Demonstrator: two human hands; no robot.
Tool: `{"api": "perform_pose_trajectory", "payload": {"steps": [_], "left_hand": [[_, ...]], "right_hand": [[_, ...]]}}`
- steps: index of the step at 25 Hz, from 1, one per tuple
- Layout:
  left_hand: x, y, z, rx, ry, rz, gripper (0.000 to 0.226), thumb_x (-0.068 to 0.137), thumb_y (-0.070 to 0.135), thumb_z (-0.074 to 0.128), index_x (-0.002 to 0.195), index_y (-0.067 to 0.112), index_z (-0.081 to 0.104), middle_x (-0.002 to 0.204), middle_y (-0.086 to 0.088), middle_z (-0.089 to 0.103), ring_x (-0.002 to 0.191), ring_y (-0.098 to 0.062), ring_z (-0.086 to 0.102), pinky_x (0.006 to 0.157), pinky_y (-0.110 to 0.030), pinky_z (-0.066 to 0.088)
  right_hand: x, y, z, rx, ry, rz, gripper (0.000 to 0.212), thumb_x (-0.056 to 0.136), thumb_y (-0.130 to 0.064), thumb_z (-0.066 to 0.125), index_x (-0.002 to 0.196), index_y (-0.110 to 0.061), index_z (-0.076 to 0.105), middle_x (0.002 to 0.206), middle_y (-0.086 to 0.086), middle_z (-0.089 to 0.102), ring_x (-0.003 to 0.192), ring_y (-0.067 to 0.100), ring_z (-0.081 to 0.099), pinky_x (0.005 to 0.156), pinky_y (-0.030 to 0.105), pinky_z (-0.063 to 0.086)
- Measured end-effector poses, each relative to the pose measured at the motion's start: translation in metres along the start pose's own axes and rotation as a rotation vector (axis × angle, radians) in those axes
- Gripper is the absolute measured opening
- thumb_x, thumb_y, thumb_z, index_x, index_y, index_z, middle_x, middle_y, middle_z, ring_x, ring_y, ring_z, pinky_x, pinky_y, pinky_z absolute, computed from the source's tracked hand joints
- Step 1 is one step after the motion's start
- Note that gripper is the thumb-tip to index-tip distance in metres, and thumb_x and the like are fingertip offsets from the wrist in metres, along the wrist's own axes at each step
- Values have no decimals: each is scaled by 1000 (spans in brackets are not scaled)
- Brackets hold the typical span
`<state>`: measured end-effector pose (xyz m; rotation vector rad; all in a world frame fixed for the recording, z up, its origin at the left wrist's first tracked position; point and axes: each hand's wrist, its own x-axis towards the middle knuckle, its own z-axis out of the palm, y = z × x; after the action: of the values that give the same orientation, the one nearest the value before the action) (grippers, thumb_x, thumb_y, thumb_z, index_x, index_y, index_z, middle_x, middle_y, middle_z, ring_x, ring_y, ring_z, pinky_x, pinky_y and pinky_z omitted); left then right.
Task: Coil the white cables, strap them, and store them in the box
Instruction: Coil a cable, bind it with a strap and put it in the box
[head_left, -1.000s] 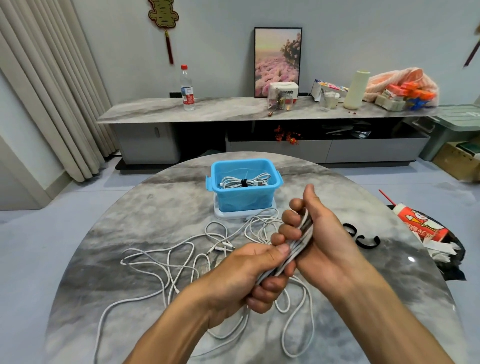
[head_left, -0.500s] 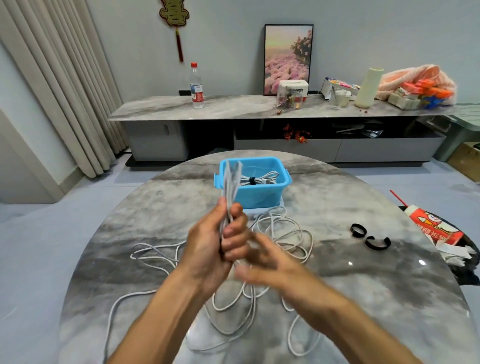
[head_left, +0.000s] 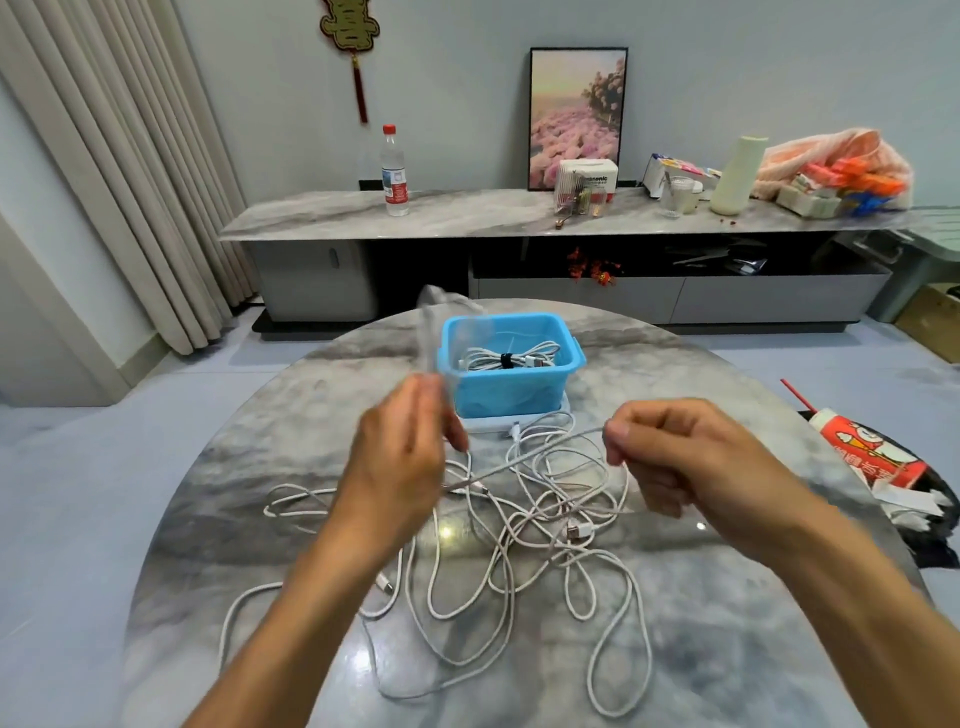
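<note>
Nearest us, a tangle of loose white cables (head_left: 524, 545) lay on the table (head_left: 727, 649); we could not count them. Our left hand (head_left: 400, 462) gripped one blurred coil (head_left: 434, 332), our right hand (head_left: 670, 447) pinched one strand (head_left: 540, 451). Beyond, one blue box (head_left: 511, 379) held one strapped coil (head_left: 506, 359).

White cables (head_left: 524, 540): several, loose & tangled on marble table, front of box. One part-coiled bundle (head_left: 431, 332) held upright, blurred; its free strand ran taut to the right. Blue box (head_left: 511, 395): open, held 1 coiled cable w/ black strap (head_left: 506, 360).
</note>
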<state>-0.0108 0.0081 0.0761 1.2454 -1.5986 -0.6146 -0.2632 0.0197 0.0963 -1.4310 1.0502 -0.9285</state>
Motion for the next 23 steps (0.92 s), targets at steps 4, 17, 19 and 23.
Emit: {"api": "perform_pose_trajectory", "payload": {"steps": [4,17,19,23], "left_hand": [[-18,5,28,51,-465,171,41,100,48,40,77,17,55,63,9,60,59,-6,54,60,-22,40],[-27,6,50,78,-262,135,42,95,55,43,69,21,47,56,13,50,52,-3,40,52,-26,34],[-30,10,57,-135,-231,-11,52,98,55,38,62,18,42,50,7,41,47,-8,35,47,-30,30],[-34,13,61,-508,-211,-412,52,86,64,38,54,25,50,48,4,41,42,-10,30,40,-21,23]], "right_hand": [[-2,-7,-7,247,88,45,19,82,-29,70,76,-11,73,49,-7,26,39,5,18,37,15,16],[4,-7,14,802,105,191,29,87,-18,50,103,1,65,59,-2,46,32,2,25,32,16,14],[5,-3,26,865,78,151,31,86,-19,52,104,0,68,67,1,57,39,5,34,36,17,22],[9,8,52,581,90,84,33,86,-22,59,114,-14,75,92,5,66,78,26,49,73,40,42]]}}
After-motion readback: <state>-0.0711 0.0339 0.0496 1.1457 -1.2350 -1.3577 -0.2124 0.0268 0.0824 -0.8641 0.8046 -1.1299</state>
